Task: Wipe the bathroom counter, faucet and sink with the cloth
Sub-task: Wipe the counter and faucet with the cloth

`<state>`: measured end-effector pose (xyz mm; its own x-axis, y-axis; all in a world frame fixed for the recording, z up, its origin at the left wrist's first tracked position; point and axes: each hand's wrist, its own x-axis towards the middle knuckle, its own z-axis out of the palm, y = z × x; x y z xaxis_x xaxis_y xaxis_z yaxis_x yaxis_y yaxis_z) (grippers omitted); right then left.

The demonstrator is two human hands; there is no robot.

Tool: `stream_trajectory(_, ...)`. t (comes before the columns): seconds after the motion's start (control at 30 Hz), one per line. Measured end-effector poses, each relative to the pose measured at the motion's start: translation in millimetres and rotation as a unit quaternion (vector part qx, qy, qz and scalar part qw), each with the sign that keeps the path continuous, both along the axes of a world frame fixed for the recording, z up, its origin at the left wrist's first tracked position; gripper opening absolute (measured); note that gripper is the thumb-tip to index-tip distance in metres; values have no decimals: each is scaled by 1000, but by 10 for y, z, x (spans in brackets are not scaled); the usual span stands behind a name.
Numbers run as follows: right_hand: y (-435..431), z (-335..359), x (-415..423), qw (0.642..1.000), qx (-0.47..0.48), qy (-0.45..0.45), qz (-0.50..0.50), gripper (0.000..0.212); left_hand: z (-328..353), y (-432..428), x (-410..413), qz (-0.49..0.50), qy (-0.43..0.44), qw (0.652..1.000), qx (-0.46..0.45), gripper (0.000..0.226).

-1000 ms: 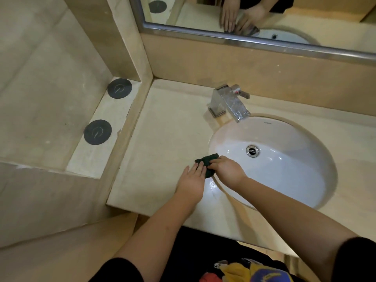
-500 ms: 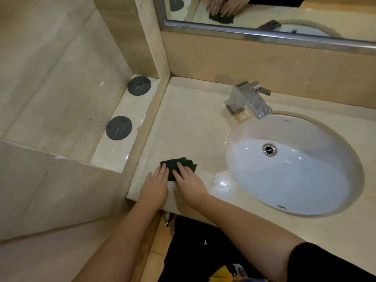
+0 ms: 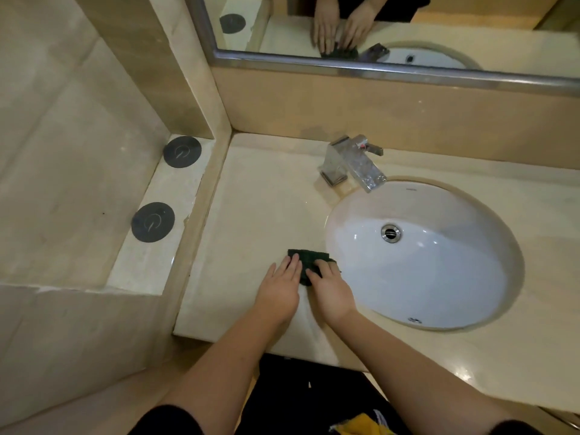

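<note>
A small dark green cloth (image 3: 309,260) lies flat on the beige counter (image 3: 263,215), just left of the white oval sink (image 3: 439,277). My left hand (image 3: 279,291) presses on the cloth's left edge with straight fingers. My right hand (image 3: 331,293) presses on its right part, fingers lying flat over it. Both hands hide the near half of the cloth. The chrome square faucet (image 3: 353,163) stands behind the sink's left rim, its spout over the basin. The drain (image 3: 391,232) shows in the basin.
A mirror (image 3: 392,29) with a metal frame runs along the back wall and reflects my hands. Left of the counter a lower ledge (image 3: 163,221) carries two dark round discs (image 3: 153,222) (image 3: 182,151). A tiled wall stands at the far left.
Both hands slid the cloth left along the counter's front from the sink rim, then back right and a little further from the edge. The view shifted as my head moved.
</note>
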<state>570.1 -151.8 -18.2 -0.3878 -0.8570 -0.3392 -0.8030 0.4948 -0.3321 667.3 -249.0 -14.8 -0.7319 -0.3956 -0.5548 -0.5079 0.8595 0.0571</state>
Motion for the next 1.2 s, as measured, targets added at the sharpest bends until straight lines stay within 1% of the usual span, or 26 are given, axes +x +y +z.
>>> stream_trajectory(0.07, 54, -7, -99, 999, 0, -4, -37, 42, -12, 48, -132, -20, -1, 1000, -1, 65)
stream_trajectory(0.17, 123, -5, -207, 993, -8, -37, -115, 31, -23, 97, -300, -43, 2, 999, 7, 67)
stream_trajectory(0.23, 169, -16, -284, 987, -23, -42, -156, 29, -20, 120, -409, -62, 8, 998, 7, 67)
stream_trajectory(0.33, 181, 4, -380, 982, -40, -34, -179, 25, -18, 152, -522, -82, 11, 996, -10, 63)
stream_trajectory(0.4, 98, 55, -360, 980, -72, -37, -182, 25, -15, 147, -509, -68, 15, 997, -24, 59)
stream_trajectory(0.47, -58, 116, -248, 978, -116, -59, -165, 26, -7, 69, -376, -43, 19, 998, -36, 58)
stream_trajectory(0.5, -153, 134, -158, 979, -122, -76, -145, 26, 5, -2, -253, -31, 15, 999, -40, 58)
stream_trajectory(0.57, -351, 110, 61, 984, -107, -112, -90, 28, 43, -207, 75, 1, 5, 999, -51, 60)
stream_trajectory(0.67, -591, 37, 402, 989, -70, -129, 13, 35, 132, -563, 571, 55, -18, 996, -71, 71)
stream_trajectory(0.73, -686, 9, 556, 988, -48, -120, 79, 44, 187, -715, 744, 66, -30, 995, -69, 73)
stream_trajectory(0.8, -727, 17, 632, 987, -34, -113, 105, 55, 200, -755, 778, 84, -7, 994, -63, 68)
stream_trajectory(0.83, -718, 13, 643, 987, -45, -106, 113, 56, 186, -727, 761, 103, 11, 993, -58, 66)
stream_trajectory(0.87, -695, -7, 643, 987, -53, -93, 123, 58, 161, -666, 734, 123, 25, 991, -47, 65)
stream_trajectory(0.93, -630, -76, 621, 987, -27, -47, 153, 68, 96, -487, 662, 139, 22, 990, -19, 62)
stream_trajectory(1.03, -548, -134, 583, 977, -19, -9, 213, 76, 20, -335, 569, 127, 6, 992, -23, 64)
stream_trajectory(1.1, -578, -150, 558, 982, -5, 0, 191, 78, -5, -398, 526, 124, 9, 992, -29, 65)
stream_trajectory(1.2, -722, -102, 485, 988, -5, 14, 152, 73, -22, -651, 432, 129, 19, 991, -8, 67)
